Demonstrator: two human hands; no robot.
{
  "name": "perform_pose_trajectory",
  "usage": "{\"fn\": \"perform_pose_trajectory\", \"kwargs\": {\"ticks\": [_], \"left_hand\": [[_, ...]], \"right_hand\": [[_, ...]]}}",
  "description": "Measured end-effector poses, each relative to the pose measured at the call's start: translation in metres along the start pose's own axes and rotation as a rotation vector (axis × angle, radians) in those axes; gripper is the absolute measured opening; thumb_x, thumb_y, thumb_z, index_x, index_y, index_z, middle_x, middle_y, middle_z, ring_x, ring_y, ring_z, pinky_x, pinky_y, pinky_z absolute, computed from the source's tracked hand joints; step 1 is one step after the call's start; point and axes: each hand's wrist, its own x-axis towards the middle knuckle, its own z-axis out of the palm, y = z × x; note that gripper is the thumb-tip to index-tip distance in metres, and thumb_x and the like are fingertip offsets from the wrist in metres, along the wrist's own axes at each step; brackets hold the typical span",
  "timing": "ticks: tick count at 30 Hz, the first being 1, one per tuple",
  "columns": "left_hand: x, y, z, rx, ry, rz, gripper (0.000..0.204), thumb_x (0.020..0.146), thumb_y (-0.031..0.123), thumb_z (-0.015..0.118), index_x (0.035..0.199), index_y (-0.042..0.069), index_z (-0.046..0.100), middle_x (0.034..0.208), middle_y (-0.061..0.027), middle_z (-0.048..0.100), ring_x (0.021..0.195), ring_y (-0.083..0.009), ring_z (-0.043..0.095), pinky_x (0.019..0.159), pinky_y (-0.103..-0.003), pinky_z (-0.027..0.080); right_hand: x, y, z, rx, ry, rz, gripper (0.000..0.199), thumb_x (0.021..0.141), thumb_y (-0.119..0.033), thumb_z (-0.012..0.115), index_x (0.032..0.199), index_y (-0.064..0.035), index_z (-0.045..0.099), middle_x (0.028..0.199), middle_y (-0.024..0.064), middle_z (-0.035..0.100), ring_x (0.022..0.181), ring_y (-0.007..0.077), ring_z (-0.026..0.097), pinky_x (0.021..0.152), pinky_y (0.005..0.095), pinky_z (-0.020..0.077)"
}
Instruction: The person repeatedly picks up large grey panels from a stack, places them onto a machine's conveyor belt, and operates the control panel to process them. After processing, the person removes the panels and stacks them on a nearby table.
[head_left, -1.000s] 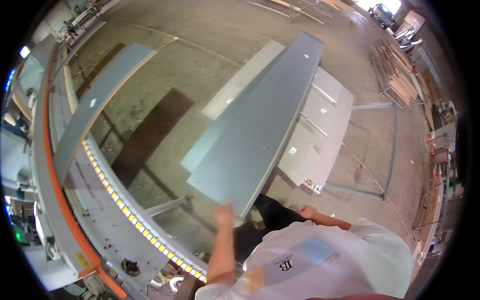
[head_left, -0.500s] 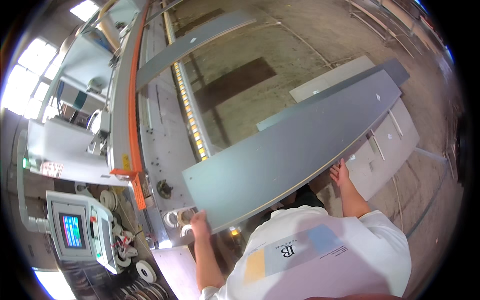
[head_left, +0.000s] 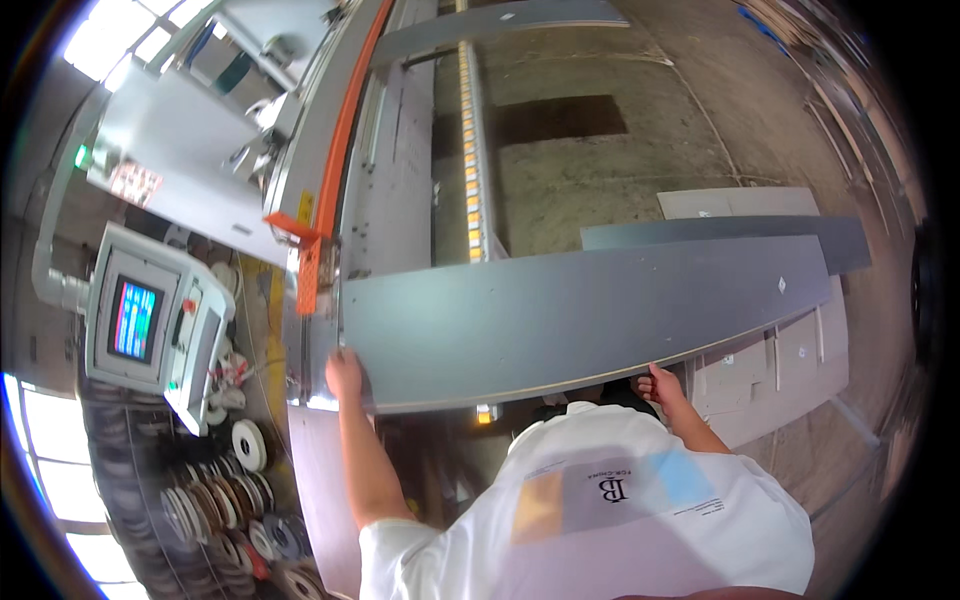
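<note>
A long grey panel (head_left: pixel 560 320) with a pale raw near edge lies across in front of me, its left end over the bed of a long machine (head_left: pixel 390 215). My left hand (head_left: pixel 345 374) is closed on the panel's left end, at the near corner; its fingertips are partly hidden. Farther right, my right hand (head_left: pixel 660 387) grips the near edge, thumb by the edge and fingers curled below. Beside the panel's left end runs the machine's orange rail (head_left: pixel 352 130).
Another grey panel (head_left: pixel 500 18) lies across the machine farther off. More boards (head_left: pixel 740 203) are stacked behind and under the right end. At left stand a control console (head_left: pixel 150 320) with a lit screen and several edge-banding rolls (head_left: pixel 249 445). A roller track (head_left: pixel 470 150) runs away from me.
The panel has swung from a slant to nearly straight across, its left end now nearer the orange rail. Both hands have kept hold and moved with it. The whole view has turned too.
</note>
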Motion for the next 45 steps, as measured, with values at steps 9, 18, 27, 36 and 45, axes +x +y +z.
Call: {"fn": "perform_pose_trajectory", "kwargs": {"ticks": [9, 18, 27, 36, 45], "left_hand": [[0.099, 0.074, 0.038, -0.103, 0.094, 0.276, 0.068, 0.091, 0.030, 0.069, 0.150, 0.004, 0.046, 0.149, -0.0186, 0.054, 0.135, -0.0375, 0.052, 0.110, -0.046, 0.044], [0.051, 0.052, 0.013, -0.081, -0.085, 0.152, 0.067, 0.086, 0.029, 0.073, 0.146, 0.008, 0.052, 0.136, -0.0191, 0.064, 0.122, -0.0388, 0.062, 0.102, -0.047, 0.050], [-0.131, -0.065, -0.067, 0.083, -0.109, 0.156, 0.045, 0.088, 0.026, 0.071, 0.129, 0.008, 0.065, 0.113, -0.0191, 0.073, 0.103, -0.0363, 0.071, 0.090, -0.047, 0.055], [-0.198, 0.083, -0.039, 0.214, -0.039, 0.021, 0.043, 0.095, 0.033, 0.061, 0.128, 0.007, 0.064, 0.122, -0.0166, 0.070, 0.118, -0.0370, 0.063, 0.100, -0.049, 0.050], [-0.238, 0.216, 0.090, 0.319, 0.005, 0.168, 0.068, 0.099, 0.038, 0.057, 0.154, 0.003, 0.038, 0.166, -0.0200, 0.027, 0.157, -0.0381, 0.016, 0.126, -0.056, 0.011]], "right_hand": [[-0.011, 0.012, -0.052, -0.459, 0.057, -0.012, 0.033, 0.100, -0.038, 0.066, 0.113, -0.0076, 0.063, 0.095, 0.0080, 0.072, 0.076, 0.0168, 0.067, 0.065, 0.0324, 0.0530], [-0.029, 0.033, -0.102, -0.440, 0.090, -0.137, 0.023, 0.097, -0.029, 0.068, 0.099, -0.0066, 0.067, 0.080, 0.0058, 0.066, 0.067, 0.0158, 0.060, 0.057, 0.0313, 0.0477], [0.023, -0.019, -0.172, -0.297, 0.153, 0.017, 0.023, 0.097, -0.030, 0.062, 0.107, -0.0086, 0.064, 0.082, 0.0053, 0.067, 0.064, 0.0162, 0.060, 0.053, 0.0332, 0.0459], [0.125, -0.055, -0.302, -0.101, 0.421, 0.114, 0.063, 0.099, -0.053, 0.056, 0.143, -0.0089, 0.050, 0.129, 0.0143, 0.062, 0.102, 0.0268, 0.061, 0.080, 0.0483, 0.0492], [0.184, -0.078, -0.307, 0.767, 0.255, 0.071, 0.058, 0.103, -0.053, 0.047, 0.144, -0.0118, 0.049, 0.144, 0.0121, 0.055, 0.124, 0.0294, 0.056, 0.098, 0.0452, 0.0500]]}}
